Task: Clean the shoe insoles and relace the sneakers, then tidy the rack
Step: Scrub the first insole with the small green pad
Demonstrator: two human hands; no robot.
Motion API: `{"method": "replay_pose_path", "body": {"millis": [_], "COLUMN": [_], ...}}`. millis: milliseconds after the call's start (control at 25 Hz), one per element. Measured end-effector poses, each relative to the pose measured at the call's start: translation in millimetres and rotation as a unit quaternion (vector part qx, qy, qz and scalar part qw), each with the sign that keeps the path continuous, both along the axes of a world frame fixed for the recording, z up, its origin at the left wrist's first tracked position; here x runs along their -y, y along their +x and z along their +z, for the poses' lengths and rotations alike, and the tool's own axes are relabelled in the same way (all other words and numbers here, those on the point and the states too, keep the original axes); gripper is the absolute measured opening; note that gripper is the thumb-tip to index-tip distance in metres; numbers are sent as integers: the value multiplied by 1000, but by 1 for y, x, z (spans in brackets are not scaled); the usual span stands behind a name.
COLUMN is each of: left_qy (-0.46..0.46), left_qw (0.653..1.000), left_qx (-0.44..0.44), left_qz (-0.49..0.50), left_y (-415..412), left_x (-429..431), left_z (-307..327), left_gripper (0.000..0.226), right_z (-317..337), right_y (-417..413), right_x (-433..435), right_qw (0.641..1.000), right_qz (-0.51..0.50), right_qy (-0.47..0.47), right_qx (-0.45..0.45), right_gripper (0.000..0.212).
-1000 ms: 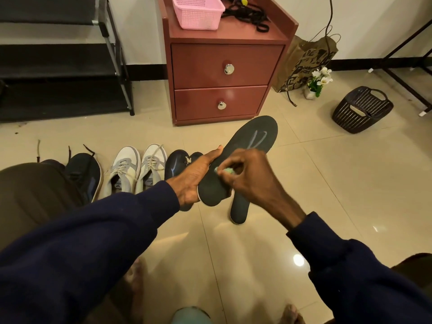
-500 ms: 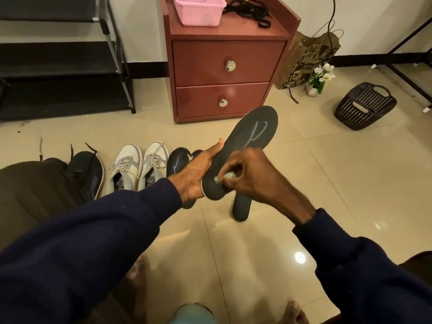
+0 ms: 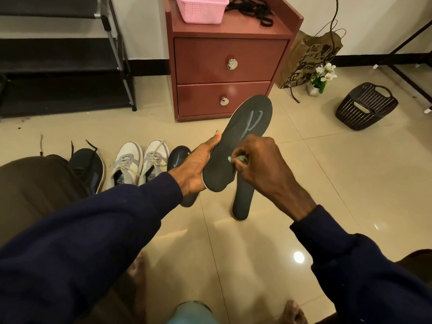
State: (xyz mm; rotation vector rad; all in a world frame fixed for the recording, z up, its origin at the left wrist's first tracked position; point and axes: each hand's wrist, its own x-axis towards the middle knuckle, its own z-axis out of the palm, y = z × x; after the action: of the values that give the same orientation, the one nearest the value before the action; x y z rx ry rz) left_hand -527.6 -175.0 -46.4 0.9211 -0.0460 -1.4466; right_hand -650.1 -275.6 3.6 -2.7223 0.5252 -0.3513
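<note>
Fingers (image 3: 216, 139) of the left hand (image 3: 198, 167) are clamping the edge of a dark insole (image 3: 245, 127), just in front of the cabinet (image 3: 224, 61). The rack (image 3: 58, 66) is standing left of the cabinet, and white sneakers (image 3: 138, 164) are lying in front of it, to the left. The right hand (image 3: 259, 164) is pinching a small green scrap (image 3: 237, 158) against the insole's heel half. The insole is tilting higher toward the cabinet than a second ago, so scrubbing is likely continuing, with lacing and the rack waiting.
</note>
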Motion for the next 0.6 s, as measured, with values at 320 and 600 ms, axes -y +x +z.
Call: {"method": "replay_pose_path", "body": {"millis": [320,600], "left_qy": [2,0], "left_qw": [1000,1000], "left_qx": [4,-15], "left_qz": [-1,5], "left_y": [-1,0], "left_x": [-2,-3], "left_z": [1,-1], "left_gripper": [47,49], "right_z": [5,5], "right_y": [-1,-4], "right_x": [-6,-20], "right_qw": [990,970], "right_qz": [64,115], "right_qy": [112,208], "right_qx": [-52,-46], "right_gripper": [7,8]}}
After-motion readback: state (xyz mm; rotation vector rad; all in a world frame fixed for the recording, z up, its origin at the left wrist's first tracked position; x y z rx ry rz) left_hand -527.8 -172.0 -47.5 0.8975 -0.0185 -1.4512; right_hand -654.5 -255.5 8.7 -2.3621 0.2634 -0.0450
